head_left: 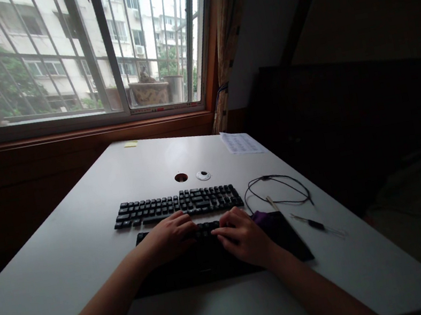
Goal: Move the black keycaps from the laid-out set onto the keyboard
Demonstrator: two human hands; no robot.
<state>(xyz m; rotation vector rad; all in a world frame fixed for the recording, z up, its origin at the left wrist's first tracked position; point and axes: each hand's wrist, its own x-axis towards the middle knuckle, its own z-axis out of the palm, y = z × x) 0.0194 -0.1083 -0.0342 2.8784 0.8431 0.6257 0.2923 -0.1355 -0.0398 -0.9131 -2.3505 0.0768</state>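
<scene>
Forearms (98, 305) enter over the near edge of the desk (59, 249), one from each side. Left hand (171, 235): back up, fingers bent and together, fingertips at the key rows of a dark keyboard (202, 275); cannot tell whether they grip anything. Right hand (243, 236): fingers curled, thumb side toward the left hand, tips at the same rows; cannot tell whether a key is pinched.

Dark keyboard lies directly under both hands, toward the near edge of the desk; some keys show between the hands, detail lost in shadow. Just beyond it, toward the far edge, black keycaps (150, 209) lie in rows, forming a second keyboard layout.

Purple item (262, 218) partly hidden behind right hand. Between that hand and the right edge: looped black cable (266, 177), thin pale stick (272, 202), and wire tool with black grip (316, 224).

Farther back: round hole (181, 178) and round cover (203, 175), side by side. Printed sheet (242, 142) at far right corner; yellow note (130, 144) near far left corner.
</scene>
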